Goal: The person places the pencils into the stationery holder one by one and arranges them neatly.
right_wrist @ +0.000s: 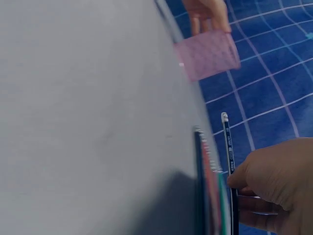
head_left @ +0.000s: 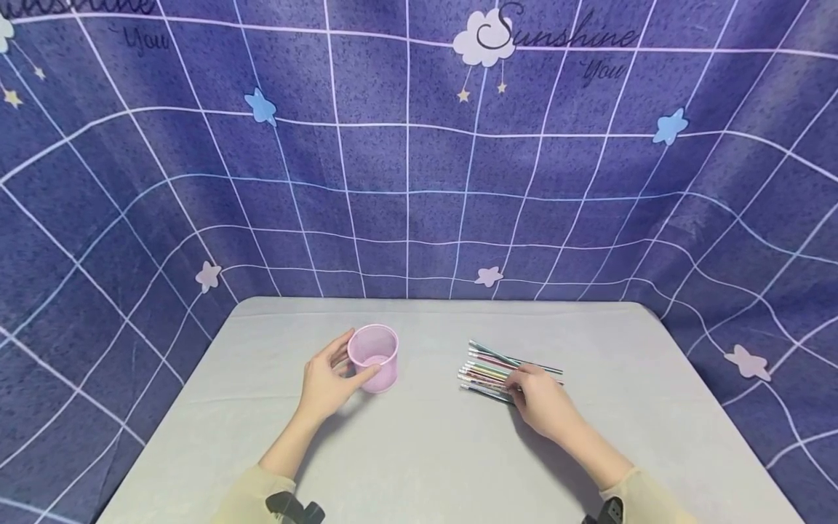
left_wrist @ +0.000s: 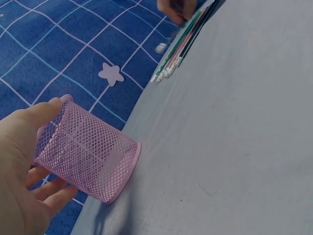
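Observation:
My left hand [head_left: 325,387] holds a pink mesh pencil cup [head_left: 382,375] upright on the table, thumb at its rim and fingers round the side. In the left wrist view the cup's mesh wall [left_wrist: 93,152] shows clearly. Over to the right, several pencils [head_left: 481,372] lie side by side, their white eraser ends toward the cup. My right hand [head_left: 545,404] is over them. Between its thumb and fingers it pinches a dark pencil [right_wrist: 230,149], seen in the right wrist view raised off the other pencils [right_wrist: 208,181]. The far ends of some pencils are hidden behind that hand.
A pale grey cloth covers the table [head_left: 419,451]. Behind it and along both sides hangs a blue curtain [head_left: 419,204] with a white grid, stars and clouds. The cup and the pencils stand a short way apart.

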Motion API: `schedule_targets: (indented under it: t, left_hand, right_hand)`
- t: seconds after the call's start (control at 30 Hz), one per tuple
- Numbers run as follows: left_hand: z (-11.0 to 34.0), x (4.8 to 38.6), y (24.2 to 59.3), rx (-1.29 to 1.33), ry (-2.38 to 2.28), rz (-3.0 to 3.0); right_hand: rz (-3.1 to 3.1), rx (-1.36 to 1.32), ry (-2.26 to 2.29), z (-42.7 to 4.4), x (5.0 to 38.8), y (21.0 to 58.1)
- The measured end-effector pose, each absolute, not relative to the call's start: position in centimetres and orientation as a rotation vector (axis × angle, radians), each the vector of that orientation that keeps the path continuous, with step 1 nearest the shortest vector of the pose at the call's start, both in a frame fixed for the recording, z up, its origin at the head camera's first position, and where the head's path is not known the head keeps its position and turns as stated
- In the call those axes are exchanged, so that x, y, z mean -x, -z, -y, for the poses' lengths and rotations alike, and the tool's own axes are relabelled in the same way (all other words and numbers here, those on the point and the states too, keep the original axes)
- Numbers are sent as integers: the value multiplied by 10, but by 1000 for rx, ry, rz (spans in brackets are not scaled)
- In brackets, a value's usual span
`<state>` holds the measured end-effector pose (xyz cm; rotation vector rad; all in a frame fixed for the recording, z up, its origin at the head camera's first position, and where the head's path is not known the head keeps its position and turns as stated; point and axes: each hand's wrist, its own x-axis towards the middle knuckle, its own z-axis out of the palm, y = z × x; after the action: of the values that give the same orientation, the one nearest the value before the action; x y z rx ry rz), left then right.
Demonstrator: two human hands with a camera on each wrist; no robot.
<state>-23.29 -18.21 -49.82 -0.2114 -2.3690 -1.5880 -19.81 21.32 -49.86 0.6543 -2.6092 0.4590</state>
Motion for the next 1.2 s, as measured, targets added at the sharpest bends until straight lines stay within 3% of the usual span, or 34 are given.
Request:
schedule_targets:
  t: [0.43, 0.67, 1.2]
  left_hand:
    - [180, 231, 497, 214, 1632, 2374]
    - [180, 230, 496, 216, 1665, 2350]
    - [181, 232, 497, 177, 1767, 2305]
  right_hand:
    - [2526, -617, -768, -214, 229, 424]
    - [2378, -661, -958, -179, 242, 384]
    - [2136, -770, -1572, -75, 258, 385]
